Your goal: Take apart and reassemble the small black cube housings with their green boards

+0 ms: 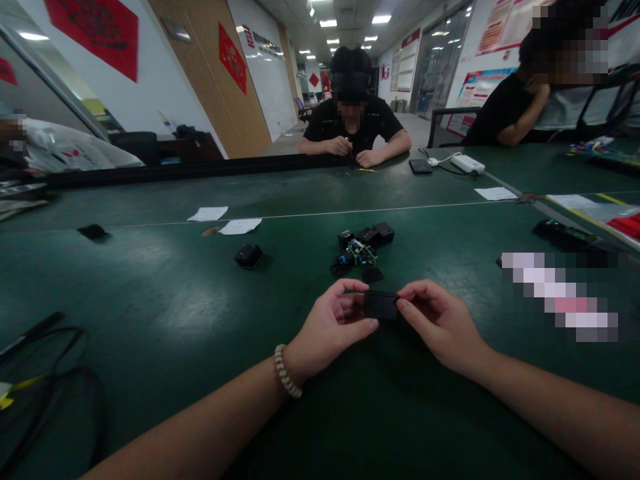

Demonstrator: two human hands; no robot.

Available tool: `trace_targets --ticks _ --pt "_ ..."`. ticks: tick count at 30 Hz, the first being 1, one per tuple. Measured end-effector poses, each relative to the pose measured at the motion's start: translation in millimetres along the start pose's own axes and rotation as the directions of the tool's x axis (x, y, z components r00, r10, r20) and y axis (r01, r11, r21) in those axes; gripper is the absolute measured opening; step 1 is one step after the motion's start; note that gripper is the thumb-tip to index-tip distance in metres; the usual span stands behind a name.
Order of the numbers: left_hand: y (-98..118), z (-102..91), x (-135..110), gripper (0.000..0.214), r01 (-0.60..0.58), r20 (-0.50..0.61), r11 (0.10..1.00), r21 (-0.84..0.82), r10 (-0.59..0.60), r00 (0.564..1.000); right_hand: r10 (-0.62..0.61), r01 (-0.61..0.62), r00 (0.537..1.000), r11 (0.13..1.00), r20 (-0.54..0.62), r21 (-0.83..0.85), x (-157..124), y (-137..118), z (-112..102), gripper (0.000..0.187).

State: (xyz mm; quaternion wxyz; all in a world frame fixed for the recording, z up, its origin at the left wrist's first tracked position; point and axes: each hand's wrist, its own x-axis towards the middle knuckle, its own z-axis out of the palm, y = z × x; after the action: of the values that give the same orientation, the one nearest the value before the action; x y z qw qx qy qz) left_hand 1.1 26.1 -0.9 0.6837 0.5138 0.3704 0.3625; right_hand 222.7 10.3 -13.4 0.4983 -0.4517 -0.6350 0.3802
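A small black rectangular case [381, 306] is held just above the green table, between my two hands. My left hand [334, 315] grips its left end, with fingers behind and at the top and the thumb along the lower edge. Thumb and forefinger of my right hand [440, 321] pinch its upper right corner. Just beyond lies a cluster of small circuit boards with blue and green parts [361, 252]. A flat black piece [373, 275] sits in front of it, and black box-shaped housings [383, 233] stand behind.
Another black box [249, 256] rests to the left on the green table [165, 313]. White papers [241, 227] lie farther back. Black cables [55, 363] curl at the left edge. A person [353, 120] sits opposite, near a white power strip [467, 164]; another person sits at right.
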Motion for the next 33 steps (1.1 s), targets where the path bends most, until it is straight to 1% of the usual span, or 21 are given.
trace_targets --ticks 6,27,33 --pt "-1.4 -0.1 0.4 0.051 -0.010 0.004 1.000 -0.020 0.010 1.000 -0.033 0.033 0.999 0.999 0.006 -0.008 -0.5 -0.6 -1.3 0.010" --pt "-2.4 0.1 0.5 0.053 -0.010 -0.010 1.000 -0.021 0.010 1.000 -0.046 0.046 0.999 0.999 0.020 -0.016 -0.6 -0.3 -1.7 0.010" --pt "0.3 1.3 0.4 0.053 -0.014 -0.003 1.000 -0.021 0.014 1.000 -0.024 0.022 0.998 0.999 -0.056 -0.036 0.5 -2.7 -0.5 0.009"
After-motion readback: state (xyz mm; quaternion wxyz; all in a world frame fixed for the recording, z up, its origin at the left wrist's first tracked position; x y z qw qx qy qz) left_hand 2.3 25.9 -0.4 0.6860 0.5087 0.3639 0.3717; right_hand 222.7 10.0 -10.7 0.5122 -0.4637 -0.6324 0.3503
